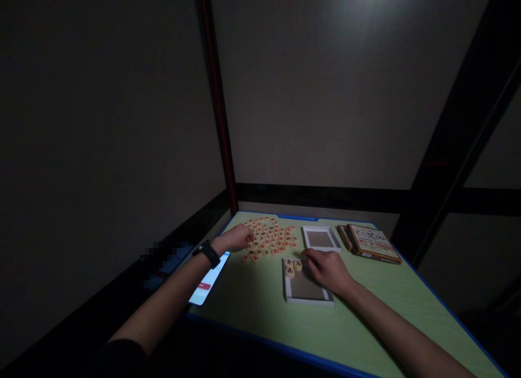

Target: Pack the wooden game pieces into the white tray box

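Round wooden pieces (271, 239) with red and black characters lie spread over the far left of the green table. My left hand (239, 237), with a dark watch on its wrist, is at the left edge of these pieces, fingers curled; what they hold, if anything, is hidden. Nearer me is a shallow white-edged box (309, 300) with a few black-marked pieces (290, 271) in its far left corner. My right hand (326, 268) is over this box's far right part, its fingers bent together beside the pieces. Whether it grips one is too small to tell.
A second shallow white-rimmed box (338, 246) is behind my right hand. Flat printed boxes (374, 242) lie at the table's far right. A lit phone (209, 283) rests at the left edge, under my left forearm. Walls stand behind and left of the green table (252, 302).
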Action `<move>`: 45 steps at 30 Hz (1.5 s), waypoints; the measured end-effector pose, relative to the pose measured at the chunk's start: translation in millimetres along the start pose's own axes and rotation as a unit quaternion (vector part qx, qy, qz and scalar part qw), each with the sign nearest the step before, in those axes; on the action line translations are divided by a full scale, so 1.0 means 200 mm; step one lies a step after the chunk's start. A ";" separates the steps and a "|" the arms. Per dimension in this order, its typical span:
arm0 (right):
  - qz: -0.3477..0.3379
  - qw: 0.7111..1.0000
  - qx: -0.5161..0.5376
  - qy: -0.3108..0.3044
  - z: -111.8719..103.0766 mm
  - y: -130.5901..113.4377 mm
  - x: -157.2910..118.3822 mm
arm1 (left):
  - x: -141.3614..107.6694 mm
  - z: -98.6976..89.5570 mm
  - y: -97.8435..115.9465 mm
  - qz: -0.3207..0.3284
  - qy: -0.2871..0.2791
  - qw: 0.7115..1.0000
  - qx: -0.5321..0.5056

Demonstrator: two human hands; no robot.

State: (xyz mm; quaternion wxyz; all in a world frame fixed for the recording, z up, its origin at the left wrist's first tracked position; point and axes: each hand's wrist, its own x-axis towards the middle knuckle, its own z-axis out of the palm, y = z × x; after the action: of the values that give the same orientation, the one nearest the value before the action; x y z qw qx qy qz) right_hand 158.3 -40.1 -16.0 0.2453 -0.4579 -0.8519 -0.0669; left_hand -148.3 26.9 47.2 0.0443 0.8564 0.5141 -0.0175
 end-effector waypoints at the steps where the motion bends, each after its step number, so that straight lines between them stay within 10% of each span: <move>1: 0.001 1.000 0.002 0.000 0.00 0.00 0.00 | 0.00 0.00 0.01 0.003 0.006 1.000 0.002; 21: 0.003 1.000 -0.007 -0.010 -0.01 0.00 0.00 | 0.04 0.05 0.08 0.016 -0.018 0.999 0.035; 33: 0.020 1.000 -0.015 -0.007 -0.03 0.00 0.00 | 0.35 -0.01 0.45 0.056 0.017 0.998 0.010; 45: 0.027 0.999 -0.026 -0.024 -0.05 -0.01 0.01 | 0.47 -0.04 0.52 0.028 -0.048 0.998 0.009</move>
State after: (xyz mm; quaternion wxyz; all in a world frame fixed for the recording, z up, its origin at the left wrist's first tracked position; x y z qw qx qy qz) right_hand 159.8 -43.3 -7.0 0.2141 -0.4884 -0.8429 -0.0713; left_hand -11.3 61.7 54.9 0.0615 0.8689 0.4872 -0.0624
